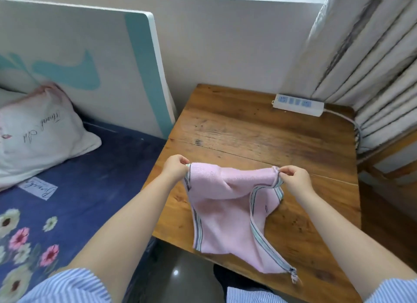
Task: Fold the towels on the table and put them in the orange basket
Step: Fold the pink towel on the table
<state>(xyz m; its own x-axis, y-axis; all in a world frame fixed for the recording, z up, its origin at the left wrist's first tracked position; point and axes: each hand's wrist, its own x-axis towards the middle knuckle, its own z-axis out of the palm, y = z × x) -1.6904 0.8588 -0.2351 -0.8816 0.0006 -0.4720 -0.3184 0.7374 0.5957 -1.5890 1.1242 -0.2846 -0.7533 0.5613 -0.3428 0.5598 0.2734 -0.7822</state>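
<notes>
- Bed [94,178]: dark blue floral sheet, left of the worktop; a white headboard [74,61] with teal shapes stands behind it.
- Worktop [270,135]: square, of worn brown wood, with its far edge near the wall.
- Curtain [370,61]: pale and pleated, hanging at the far right corner.
- Pillow [42,131]: white with script lettering, on the bed against the headboard.
- Pink towel [225,203]: striped borders, held up by its two upper corners; the lower part sags and drapes over the near worktop edge.
- Power strip [297,105]: white, lying at the far right of the worktop.
- Left hand [174,167]: fingers clamped on the towel's upper left corner.
- Right hand [295,178]: fingers pinching the upper right corner.
</notes>
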